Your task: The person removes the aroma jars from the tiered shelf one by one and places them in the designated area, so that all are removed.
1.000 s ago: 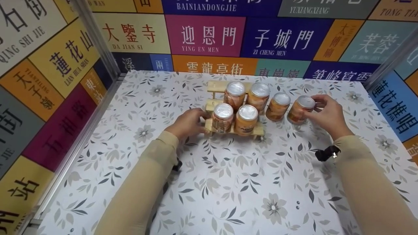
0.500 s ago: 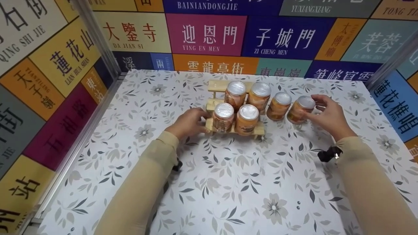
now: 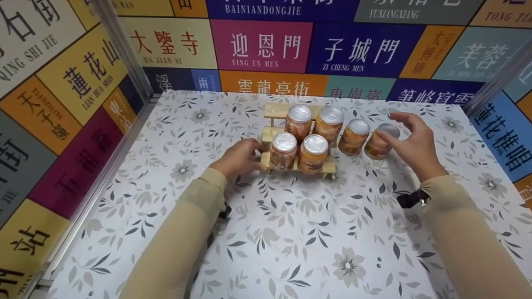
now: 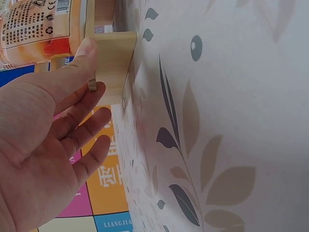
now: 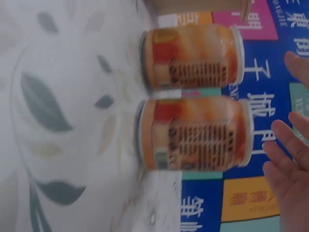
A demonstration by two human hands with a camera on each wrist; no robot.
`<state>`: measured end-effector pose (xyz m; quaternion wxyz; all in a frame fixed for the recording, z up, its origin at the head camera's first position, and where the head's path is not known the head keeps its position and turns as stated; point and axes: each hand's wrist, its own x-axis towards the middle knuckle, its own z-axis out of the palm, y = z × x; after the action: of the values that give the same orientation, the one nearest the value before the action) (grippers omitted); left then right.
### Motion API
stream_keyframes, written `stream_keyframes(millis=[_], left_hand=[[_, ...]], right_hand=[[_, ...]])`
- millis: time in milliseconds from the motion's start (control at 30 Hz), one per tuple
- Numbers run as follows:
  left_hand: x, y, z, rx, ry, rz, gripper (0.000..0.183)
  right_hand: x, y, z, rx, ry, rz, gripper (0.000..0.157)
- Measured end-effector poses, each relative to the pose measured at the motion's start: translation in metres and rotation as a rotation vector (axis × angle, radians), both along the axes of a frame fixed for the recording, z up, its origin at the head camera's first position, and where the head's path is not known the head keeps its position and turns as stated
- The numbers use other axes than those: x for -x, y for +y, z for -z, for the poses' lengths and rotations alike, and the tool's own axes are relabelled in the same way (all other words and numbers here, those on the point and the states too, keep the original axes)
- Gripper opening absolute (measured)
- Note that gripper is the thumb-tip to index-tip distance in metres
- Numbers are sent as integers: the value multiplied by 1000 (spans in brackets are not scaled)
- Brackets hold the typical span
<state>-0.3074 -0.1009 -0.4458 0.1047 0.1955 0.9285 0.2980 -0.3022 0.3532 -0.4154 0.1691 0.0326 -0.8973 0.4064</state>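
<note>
A three-step wooden stand [image 3: 274, 110] bears small orange-labelled cans with silver lids: a front-left can [image 3: 283, 151], a front-right can [image 3: 314, 153], and two on a higher step behind them. My left hand [image 3: 239, 155] pinches the left end of the stand's lowest step [image 4: 111, 55], thumb on the board's edge and index fingertip below it. To the right of the stand, a can [image 3: 353, 139] and an outer can [image 3: 379, 146] stand upright side by side on the table. My right hand [image 3: 415, 143] hovers by the outer can, fingers spread and apart from it in the right wrist view.
A white leaf-patterned cloth [image 3: 266, 232] covers the table. Colourful panels [image 3: 262, 45] with large lettering stand behind and at both sides, joined by a metal post [image 3: 124, 50] at the back left corner. Black straps [image 3: 411, 199] sit at the wrists.
My right hand has let go of the outer can, its fingers opening and lifting slightly. That can stays standing beside its neighbour. My left hand and the stand have kept their place.
</note>
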Motion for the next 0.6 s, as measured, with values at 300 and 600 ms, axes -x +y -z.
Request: stream_keyframes(millis=[300,600], left_hand=[[0,2,-1,13,23,4,51],[0,2,-1,0,-2,-10,54]], right_hand=[[-6,-44,-12,98,34,-176,61],[-4,-77,-16,122,7,-262,68]])
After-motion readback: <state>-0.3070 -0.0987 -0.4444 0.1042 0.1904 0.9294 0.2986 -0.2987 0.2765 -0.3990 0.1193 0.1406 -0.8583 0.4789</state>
